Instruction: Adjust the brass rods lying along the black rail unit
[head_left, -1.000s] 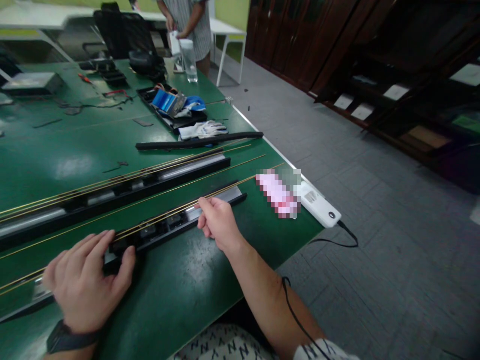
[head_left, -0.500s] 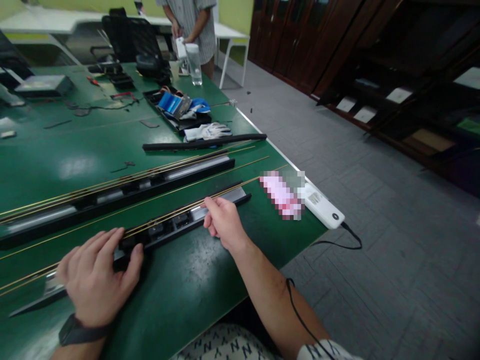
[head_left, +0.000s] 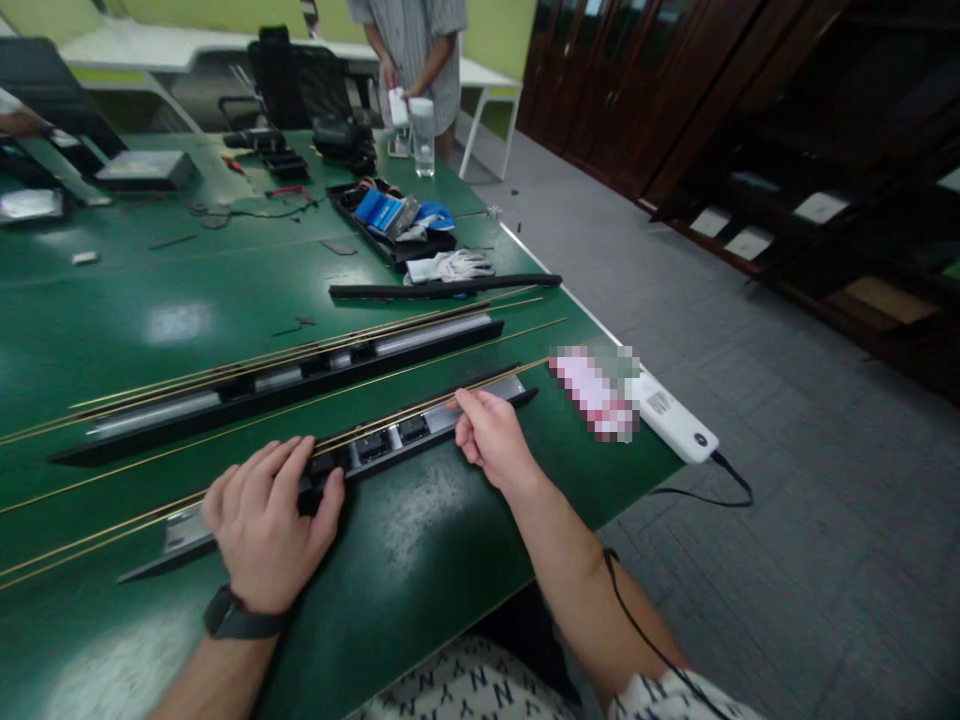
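A long black channel-shaped rail with silvery parts and dark square pieces inside lies slanting on the green table. Thin gold strips run along its top and stick out past its ends. My left hand, with a dark watch on the wrist, is wrapped over the rail's middle, fingers across the strips and thumb at the near side. Near the rail's right end, my right hand pinches at the gold strips between thumb and forefinger, other fingers curled. The exact contact under both hands is hidden.
Behind lie a second black rail and a black bar. White gloves sit beside a black tray of blue parts. A white device is at the table's right edge. Another person stands at the far end.
The view has swung left, so everything appears farther right. Both hands stay at about the same places on the rail, with the right still pinching.
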